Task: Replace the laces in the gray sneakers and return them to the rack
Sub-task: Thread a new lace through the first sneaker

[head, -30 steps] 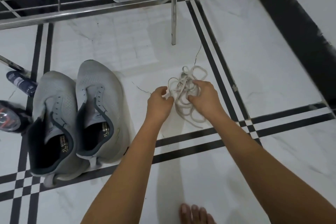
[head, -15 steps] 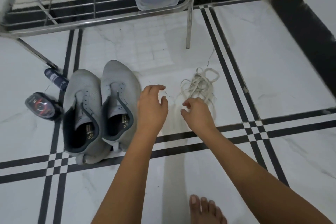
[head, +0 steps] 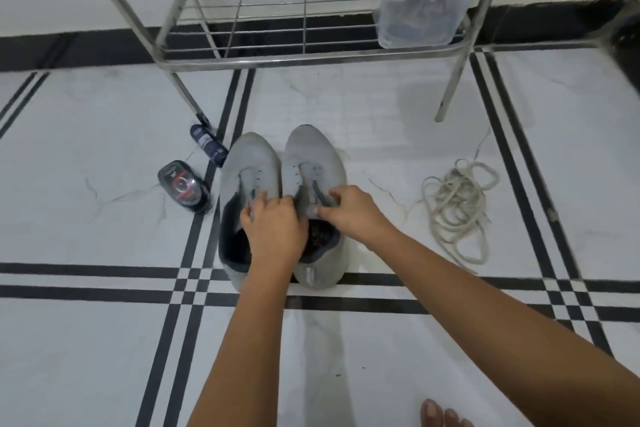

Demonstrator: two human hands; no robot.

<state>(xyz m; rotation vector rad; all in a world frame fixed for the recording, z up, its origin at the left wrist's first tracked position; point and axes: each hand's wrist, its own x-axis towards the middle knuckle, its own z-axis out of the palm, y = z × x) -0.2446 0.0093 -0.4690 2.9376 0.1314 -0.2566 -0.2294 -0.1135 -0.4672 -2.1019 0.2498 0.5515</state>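
Step in hand (judged): sneakers being taken up for lacing; eyelets are seen bare.

Left hand: fingers curled over the throat of the pair, at the tongue of the sneaker on the 9 o'clock side. Right hand: fingers and thumb bent, pinching at the tongue of the other one. How firm either hold is cannot be told.

Sneakers: on the floor, side by side and touching, toes to 12 o'clock, heels toward the person.

Advice: one sneaker is best separated and steadied by its collar. The tongue should be pulled up and flat so that the lowest eyelets are exposed. Lacing is best begun at the toe end with both ends evened.

Laces: a loose pale tangle at 3 o'clock of the sneakers, well apart from them, untouched. Knotting is likely, so one free end should be found before pulling.

Around:
- Toes at 5 o'clock, at the frame's lower edge.
- Polish tin at 9 o'clock, near the pair.
- Bottle at 10 o'clock, lying just beside the toe of the left-side sneaker. It could be knocked if the pair is slid.
- Rack at 12 o'clock, its low shelf bare in the middle.
- Box at its 1 o'clock end, so the return path is judged free.
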